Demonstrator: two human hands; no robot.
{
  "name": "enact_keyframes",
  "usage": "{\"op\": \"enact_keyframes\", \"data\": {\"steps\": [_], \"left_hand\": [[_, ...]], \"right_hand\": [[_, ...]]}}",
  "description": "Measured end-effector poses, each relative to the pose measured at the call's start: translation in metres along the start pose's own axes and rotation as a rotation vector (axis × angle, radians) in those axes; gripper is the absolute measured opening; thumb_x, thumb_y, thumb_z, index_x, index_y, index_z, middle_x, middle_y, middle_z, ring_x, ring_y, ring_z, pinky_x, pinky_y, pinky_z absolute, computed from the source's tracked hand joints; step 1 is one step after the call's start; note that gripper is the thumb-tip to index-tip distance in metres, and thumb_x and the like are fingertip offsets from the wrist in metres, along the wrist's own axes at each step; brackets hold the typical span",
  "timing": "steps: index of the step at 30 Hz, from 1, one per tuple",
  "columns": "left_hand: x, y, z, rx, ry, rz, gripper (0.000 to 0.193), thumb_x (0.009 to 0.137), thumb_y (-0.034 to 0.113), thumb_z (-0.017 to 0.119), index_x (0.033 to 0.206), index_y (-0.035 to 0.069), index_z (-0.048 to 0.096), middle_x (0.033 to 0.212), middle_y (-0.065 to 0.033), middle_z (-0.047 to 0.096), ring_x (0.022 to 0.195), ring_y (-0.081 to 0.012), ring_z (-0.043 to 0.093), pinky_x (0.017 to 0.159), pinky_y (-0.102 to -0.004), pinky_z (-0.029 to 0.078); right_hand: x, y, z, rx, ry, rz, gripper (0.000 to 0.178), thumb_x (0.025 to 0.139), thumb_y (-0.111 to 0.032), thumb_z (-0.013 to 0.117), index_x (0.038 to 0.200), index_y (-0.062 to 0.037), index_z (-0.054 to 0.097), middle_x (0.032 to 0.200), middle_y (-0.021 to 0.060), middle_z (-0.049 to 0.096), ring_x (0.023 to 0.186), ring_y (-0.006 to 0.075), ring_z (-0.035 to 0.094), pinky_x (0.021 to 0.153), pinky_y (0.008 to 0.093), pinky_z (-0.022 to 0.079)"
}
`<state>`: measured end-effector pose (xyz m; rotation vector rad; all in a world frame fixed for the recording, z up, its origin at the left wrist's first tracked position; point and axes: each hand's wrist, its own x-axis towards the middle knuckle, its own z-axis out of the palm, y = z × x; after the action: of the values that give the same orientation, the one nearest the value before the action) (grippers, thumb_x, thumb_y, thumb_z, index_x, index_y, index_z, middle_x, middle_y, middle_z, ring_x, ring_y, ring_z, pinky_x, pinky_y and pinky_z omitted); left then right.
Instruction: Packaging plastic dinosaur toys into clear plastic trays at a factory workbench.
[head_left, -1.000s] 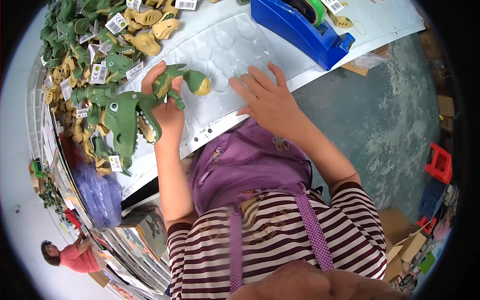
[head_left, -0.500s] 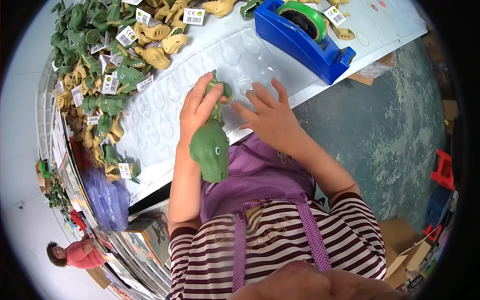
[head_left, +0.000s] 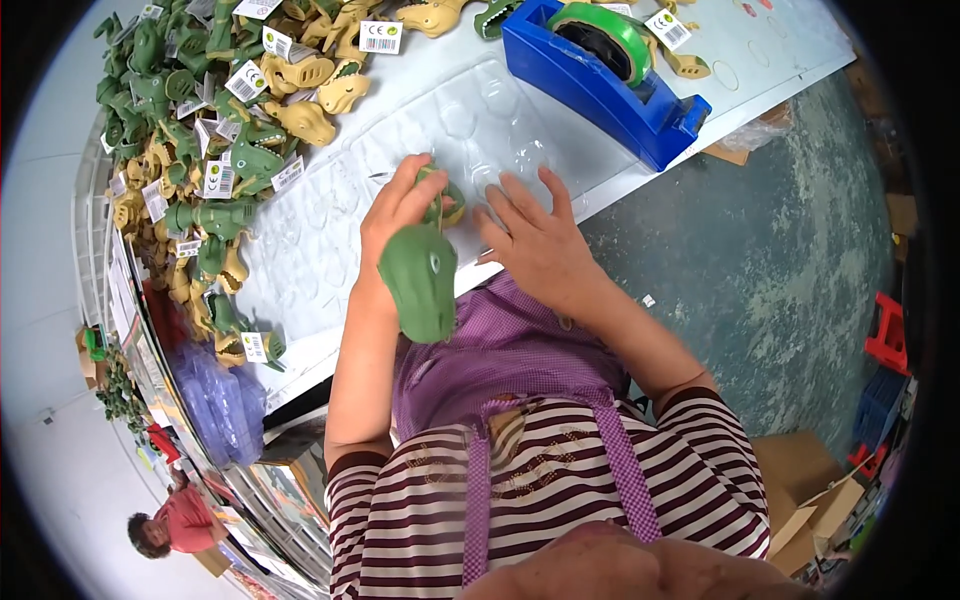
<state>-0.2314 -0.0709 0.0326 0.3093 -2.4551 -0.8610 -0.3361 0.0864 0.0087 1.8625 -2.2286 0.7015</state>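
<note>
My left hand [head_left: 395, 215] grips a green toy dinosaur grabber [head_left: 421, 283] by its handle, with the toy's head hanging over the table's near edge toward my body. A yellow part of the toy shows between my fingers. My right hand [head_left: 535, 240] rests flat, fingers spread, on a clear moulded plastic tray [head_left: 470, 125] that lies on the white table [head_left: 300, 270]. The two hands are close together, almost touching.
A heap of green and tan toy dinosaur grabbers [head_left: 210, 150] with white tags covers the table's left. A blue tape dispenser [head_left: 610, 75] with green tape stands at the far right. Blue bags [head_left: 225, 405] lie under the table. A person in red [head_left: 175, 525] stands far left.
My left hand has brought the green dinosaur from the heap toward the table's near edge and turned its head down toward me. My right hand stays on the clear tray.
</note>
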Motion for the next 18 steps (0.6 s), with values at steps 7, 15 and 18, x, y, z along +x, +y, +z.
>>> {"op": "enact_keyframes", "data": {"steps": [7,15,18], "left_hand": [[0.015,-0.016,-0.013,-0.431,-0.132,-0.141,0.053,0.071,-0.023,0.040,0.115,0.004,0.050,0.122,-0.0126,0.046,0.105,-0.0212,0.052,0.086,-0.0294,0.047],[0.004,-0.005,-0.013,-0.398,-0.111,-0.201,0.053,0.066,-0.021,0.040,0.112,0.003,0.052,0.121,-0.0116,0.046,0.089,-0.0210,0.059,0.078,-0.0274,0.048],[0.001,-0.008,-0.010,-0.392,-0.077,-0.141,0.050,0.069,-0.019,0.043,0.113,0.003,0.050,0.118,-0.0123,0.047,0.090,-0.0209,0.058,0.078,-0.0276,0.048]], "right_hand": [[0.004,-0.001,-0.004,-0.029,-0.006,-0.027,0.048,0.070,-0.034,0.065,0.108,-0.0070,0.055,0.112,0.0086,0.050,0.118,0.0259,0.041,0.100,0.0540,0.024],[0.003,-0.001,-0.010,0.125,-0.039,0.019,0.054,0.070,-0.040,0.065,0.112,-0.0076,0.053,0.113,0.0095,0.050,0.117,0.0283,0.039,0.101,0.0529,0.022],[0.004,-0.003,-0.006,0.066,-0.043,0.012,0.055,0.071,-0.041,0.064,0.113,-0.0080,0.053,0.113,0.0100,0.051,0.117,0.0283,0.039,0.101,0.0535,0.021]]}}
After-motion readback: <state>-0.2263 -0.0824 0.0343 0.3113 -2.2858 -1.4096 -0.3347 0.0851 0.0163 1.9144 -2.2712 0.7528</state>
